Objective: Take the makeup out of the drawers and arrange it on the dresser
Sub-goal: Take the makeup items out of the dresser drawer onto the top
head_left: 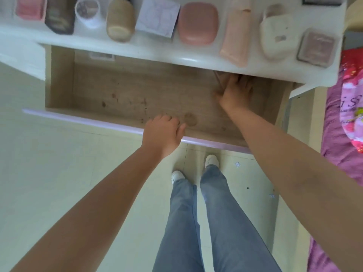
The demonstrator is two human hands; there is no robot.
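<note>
The left hand [164,132] curls over the open drawer's [117,91] front edge. The right hand [234,91] reaches deep inside; its grip is unclear. Makeup [197,23] lines the worktop [196,59].

1. A pale wood-grain drawer [137,89], its floor marked with dark stains, carries a lilac front edge [84,119].
2. The white dresser [196,59] holds a rose-pink case [198,23], a peach-pink tube [235,34], a cream bottle [275,36], a beige jar [120,20], a dark brown box [60,15] and a white box with a faint lilac pattern [157,15].
3. Faded blue jeans [212,222] meet white shoes [211,160] on cream floor tiles [59,173].
4. Purple bedding [349,118] shows a pink and red floral print.
</note>
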